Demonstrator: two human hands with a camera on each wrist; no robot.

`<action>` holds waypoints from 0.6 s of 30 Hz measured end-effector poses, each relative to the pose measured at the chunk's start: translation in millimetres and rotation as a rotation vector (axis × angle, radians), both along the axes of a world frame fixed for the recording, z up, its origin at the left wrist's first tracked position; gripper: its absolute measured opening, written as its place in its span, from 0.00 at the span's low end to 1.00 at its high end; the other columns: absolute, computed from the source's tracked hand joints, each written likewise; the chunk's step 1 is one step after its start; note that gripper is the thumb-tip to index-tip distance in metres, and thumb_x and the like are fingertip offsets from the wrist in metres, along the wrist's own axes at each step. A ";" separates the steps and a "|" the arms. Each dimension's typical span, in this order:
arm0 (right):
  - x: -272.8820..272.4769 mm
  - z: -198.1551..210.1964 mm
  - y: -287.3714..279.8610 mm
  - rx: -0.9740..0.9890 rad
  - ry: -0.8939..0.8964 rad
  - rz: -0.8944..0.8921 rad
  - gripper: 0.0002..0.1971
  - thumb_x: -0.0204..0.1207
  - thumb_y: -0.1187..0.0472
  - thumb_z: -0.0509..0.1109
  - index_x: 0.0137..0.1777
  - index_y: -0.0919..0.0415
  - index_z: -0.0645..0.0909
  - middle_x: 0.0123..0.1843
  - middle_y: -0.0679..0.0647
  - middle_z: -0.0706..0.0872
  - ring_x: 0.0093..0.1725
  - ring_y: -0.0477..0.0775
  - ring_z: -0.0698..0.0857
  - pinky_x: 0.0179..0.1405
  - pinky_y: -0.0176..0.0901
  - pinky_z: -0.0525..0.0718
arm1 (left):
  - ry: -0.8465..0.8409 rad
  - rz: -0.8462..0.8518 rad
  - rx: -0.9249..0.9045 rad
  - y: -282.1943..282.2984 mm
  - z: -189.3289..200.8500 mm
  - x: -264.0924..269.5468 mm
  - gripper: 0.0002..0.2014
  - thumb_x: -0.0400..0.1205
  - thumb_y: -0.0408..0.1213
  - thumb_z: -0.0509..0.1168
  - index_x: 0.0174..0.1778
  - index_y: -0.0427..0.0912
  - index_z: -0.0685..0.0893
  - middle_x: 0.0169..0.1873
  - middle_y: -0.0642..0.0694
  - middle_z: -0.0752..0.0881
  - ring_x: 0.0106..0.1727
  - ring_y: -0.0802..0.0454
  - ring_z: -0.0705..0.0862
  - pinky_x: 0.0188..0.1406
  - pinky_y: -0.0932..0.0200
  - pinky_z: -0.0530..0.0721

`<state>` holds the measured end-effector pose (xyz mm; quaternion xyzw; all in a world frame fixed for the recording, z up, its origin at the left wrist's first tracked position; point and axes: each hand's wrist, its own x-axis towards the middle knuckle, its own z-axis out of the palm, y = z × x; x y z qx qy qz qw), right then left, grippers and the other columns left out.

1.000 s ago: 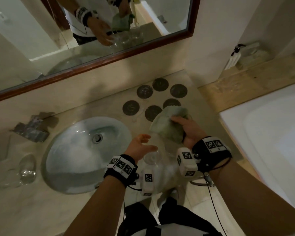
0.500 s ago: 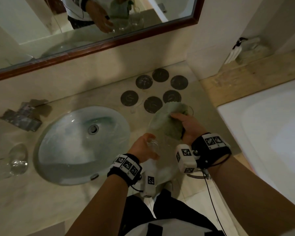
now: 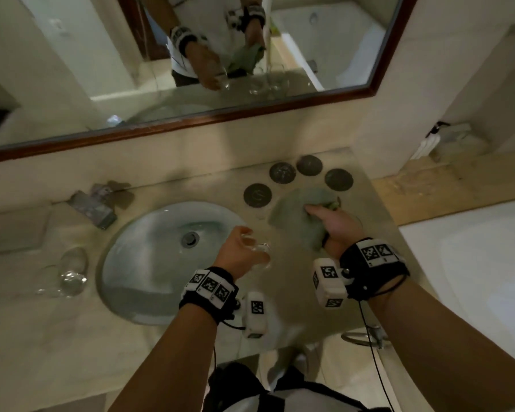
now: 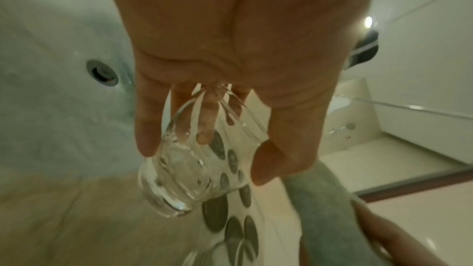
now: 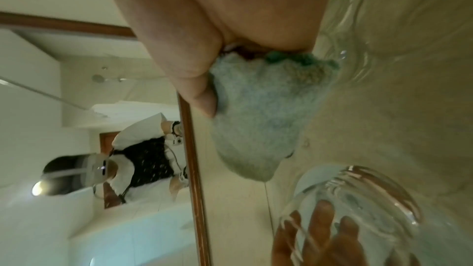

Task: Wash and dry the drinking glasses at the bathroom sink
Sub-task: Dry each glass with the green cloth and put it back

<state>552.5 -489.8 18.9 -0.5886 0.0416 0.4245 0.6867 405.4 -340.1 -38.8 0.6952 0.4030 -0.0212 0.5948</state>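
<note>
My left hand [image 3: 235, 251] grips a clear ribbed drinking glass [image 3: 259, 254] over the right rim of the sink [image 3: 149, 263]. In the left wrist view the thumb and fingers wrap the glass [image 4: 194, 173], which is tilted with its thick base pointing away. My right hand [image 3: 333, 224] clutches a pale green cloth [image 3: 295, 215] over the counter, apart from the glass. In the right wrist view the thumb presses into the cloth [image 5: 250, 120], with the held glass [image 5: 358, 199] below it. A second clear glass [image 3: 72, 272] lies on its side left of the sink.
Several dark round coasters [image 3: 257, 195] sit on the counter behind the cloth. A shiny packet [image 3: 95, 206] lies at the back left. A wood-framed mirror [image 3: 191, 123] hangs above. A white bathtub [image 3: 473, 263] is to the right. The drain [image 3: 190, 239] is in the basin.
The cloth was against the glass before. My left hand has carried the glass left toward the basin, and my right hand has drawn the cloth away to the right.
</note>
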 end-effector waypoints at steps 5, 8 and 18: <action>-23.1 14.5 54.3 -0.033 -0.047 0.084 0.15 0.80 0.64 0.71 0.64 0.67 0.83 0.57 0.66 0.90 0.56 0.64 0.90 0.59 0.58 0.86 | -0.130 0.216 -0.086 42.4 44.5 -32.3 0.29 0.72 0.34 0.79 0.66 0.46 0.73 0.61 0.46 0.81 0.59 0.47 0.83 0.48 0.46 0.90; -50.3 21.3 94.0 -0.021 -0.072 0.168 0.16 0.78 0.66 0.72 0.66 0.65 0.83 0.59 0.65 0.89 0.59 0.66 0.88 0.62 0.62 0.85 | -0.218 0.322 -0.103 70.0 64.2 -57.0 0.25 0.71 0.32 0.78 0.60 0.44 0.76 0.59 0.40 0.82 0.55 0.45 0.85 0.46 0.42 0.90; -132.6 52.6 204.7 0.047 -0.104 0.377 0.11 0.83 0.66 0.67 0.63 0.62 0.84 0.57 0.61 0.91 0.57 0.61 0.89 0.54 0.53 0.87 | -0.341 0.534 -0.044 153.8 102.5 -125.0 0.34 0.66 0.54 0.79 0.66 0.49 0.75 0.58 0.46 0.84 0.57 0.48 0.84 0.47 0.49 0.85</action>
